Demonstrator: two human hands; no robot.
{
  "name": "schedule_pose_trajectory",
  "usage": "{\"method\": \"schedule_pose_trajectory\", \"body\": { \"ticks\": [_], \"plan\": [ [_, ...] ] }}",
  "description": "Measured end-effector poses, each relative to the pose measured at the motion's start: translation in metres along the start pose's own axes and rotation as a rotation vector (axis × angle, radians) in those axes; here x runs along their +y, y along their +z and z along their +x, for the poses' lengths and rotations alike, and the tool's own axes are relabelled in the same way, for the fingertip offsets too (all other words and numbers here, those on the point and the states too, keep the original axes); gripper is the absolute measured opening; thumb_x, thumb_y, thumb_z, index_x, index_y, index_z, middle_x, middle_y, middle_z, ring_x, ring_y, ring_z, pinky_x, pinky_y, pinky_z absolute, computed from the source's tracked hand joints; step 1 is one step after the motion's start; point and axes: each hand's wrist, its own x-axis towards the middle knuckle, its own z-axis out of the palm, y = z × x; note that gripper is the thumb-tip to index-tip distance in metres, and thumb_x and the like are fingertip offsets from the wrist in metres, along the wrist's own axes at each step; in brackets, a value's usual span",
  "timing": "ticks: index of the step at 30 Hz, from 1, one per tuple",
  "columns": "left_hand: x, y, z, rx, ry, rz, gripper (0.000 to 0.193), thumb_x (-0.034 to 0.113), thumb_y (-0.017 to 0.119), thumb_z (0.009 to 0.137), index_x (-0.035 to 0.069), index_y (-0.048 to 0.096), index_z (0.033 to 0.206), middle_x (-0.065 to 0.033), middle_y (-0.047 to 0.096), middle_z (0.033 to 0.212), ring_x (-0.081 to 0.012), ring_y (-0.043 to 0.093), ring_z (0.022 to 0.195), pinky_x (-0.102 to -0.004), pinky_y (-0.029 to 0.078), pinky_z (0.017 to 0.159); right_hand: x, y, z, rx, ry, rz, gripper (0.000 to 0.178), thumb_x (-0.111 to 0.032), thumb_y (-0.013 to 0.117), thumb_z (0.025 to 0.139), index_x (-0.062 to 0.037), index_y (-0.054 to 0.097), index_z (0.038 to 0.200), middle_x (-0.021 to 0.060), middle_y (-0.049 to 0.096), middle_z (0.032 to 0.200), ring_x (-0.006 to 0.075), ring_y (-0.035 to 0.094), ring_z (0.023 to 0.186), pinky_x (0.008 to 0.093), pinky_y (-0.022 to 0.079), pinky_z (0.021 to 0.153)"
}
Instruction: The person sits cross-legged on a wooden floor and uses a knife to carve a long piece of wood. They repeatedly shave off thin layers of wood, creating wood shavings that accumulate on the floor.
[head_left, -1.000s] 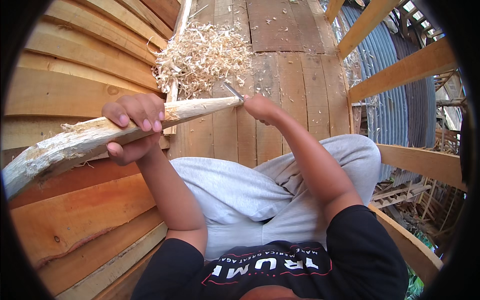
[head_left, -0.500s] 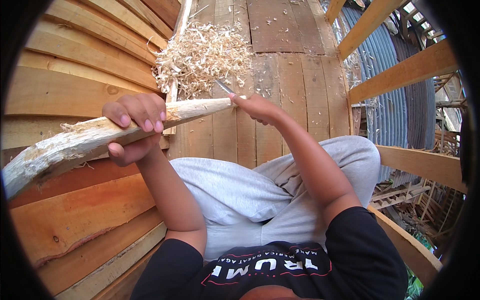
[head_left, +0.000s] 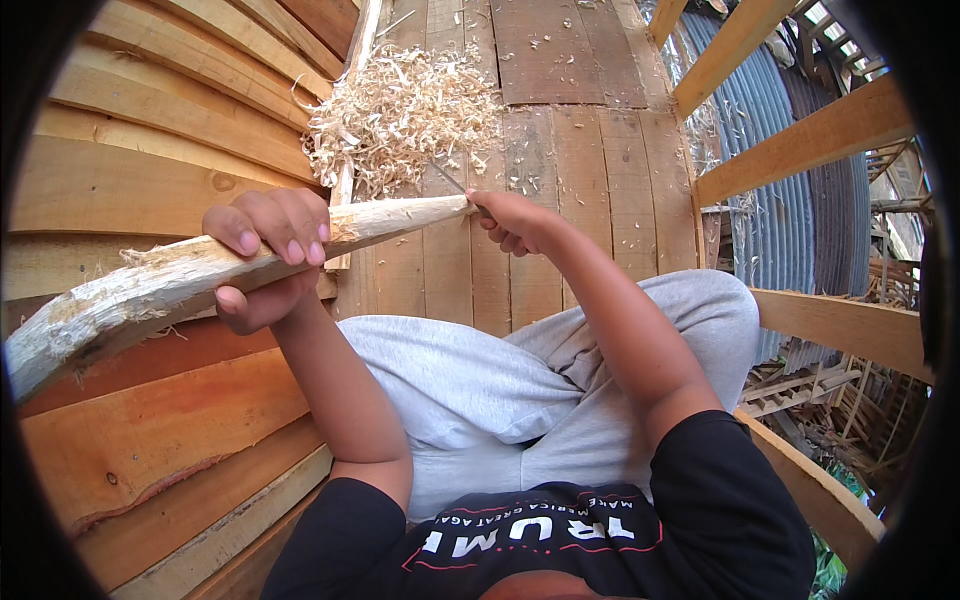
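The plank floor (head_left: 590, 210) is occupying the upper centre of the frame, presumably serving as the catching surface for the pile of shavings (head_left: 405, 115) at upper centre-left. The pale wooden pole (head_left: 170, 262) is extending from the left edge to the centre, its thick end lying at left and its tapered end pointing right. The left hand (head_left: 275, 222) is wrapping the pole at centre-left, fingers lying over the top and thumb pressing below; this hold is probably steadying the shaft while leaving the taper exposed. The right hand (head_left: 515, 222), at frame centre, is maintaining a narrow, closed grip on a thin bladed tool (head_left: 449, 178), whose blade is projecting toward the upper left, apparently keeping the edge clear of the fingers. Relative to the grips, the pole is passing through the left one, and its tip is ending right beside the right thumb; whether they are touching is remaining unclear.
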Motion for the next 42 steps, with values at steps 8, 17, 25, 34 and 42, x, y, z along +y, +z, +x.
{"method": "schedule_pose_trajectory", "body": {
  "ticks": [8,17,25,34,42],
  "plan": [
    [0.0,0.0,0.0,-0.012,0.0,0.004,0.039,0.046,0.059,0.089,0.011,0.05,0.102,-0.0058,0.057,0.08,-0.0175,0.057,0.068,-0.034,0.045,0.067,0.002,-0.007,0.003,-0.13,0.034,0.097,0.049,-0.052,0.038,0.097,-0.018,0.035,0.062,-0.0106,0.024,0.052,0.0031,0.017,0.041,0.023,0.011,0.037],
    [0.005,0.002,-0.001,-0.005,-0.049,0.047,0.037,0.048,0.06,0.088,0.014,0.051,0.1,-0.0022,0.054,0.079,-0.0146,0.053,0.067,-0.0328,0.041,0.066,0.001,-0.01,0.004,-0.223,0.081,0.206,0.048,-0.052,0.039,0.096,-0.0184,0.035,0.062,-0.0112,0.023,0.05,0.0017,0.016,0.039,0.0213,0.01,0.034],
    [-0.008,-0.001,-0.003,-0.005,0.019,0.022,0.036,0.044,0.056,0.088,0.01,0.05,0.097,-0.0069,0.057,0.077,-0.0183,0.056,0.063,-0.0354,0.046,0.065,-0.002,-0.029,0.002,-0.267,0.056,0.401,0.046,-0.05,0.042,0.095,-0.0179,0.035,0.063,-0.0101,0.023,0.05,0.0016,0.017,0.04,0.0202,0.009,0.033],
    [0.0,-0.001,0.0,-0.025,0.065,0.06,0.035,0.044,0.058,0.089,0.01,0.052,0.096,-0.0056,0.058,0.074,-0.0178,0.056,0.062,-0.0347,0.046,0.063,-0.006,-0.036,-0.005,-0.391,0.045,0.444,0.05,-0.054,0.041,0.095,-0.0185,0.033,0.06,-0.0102,0.024,0.05,0.0014,0.015,0.04,0.0199,0.008,0.033],
    [0.011,0.002,0.0,-0.001,0.127,0.077,0.034,0.043,0.058,0.09,0.011,0.052,0.097,-0.0051,0.058,0.077,-0.0168,0.057,0.063,-0.0347,0.046,0.063,-0.014,-0.035,-0.012,-0.333,-0.084,0.336,0.055,-0.06,0.038,0.095,-0.0185,0.031,0.059,-0.01,0.023,0.049,0.0025,0.015,0.039,0.0205,0.011,0.033]
  ]
}}
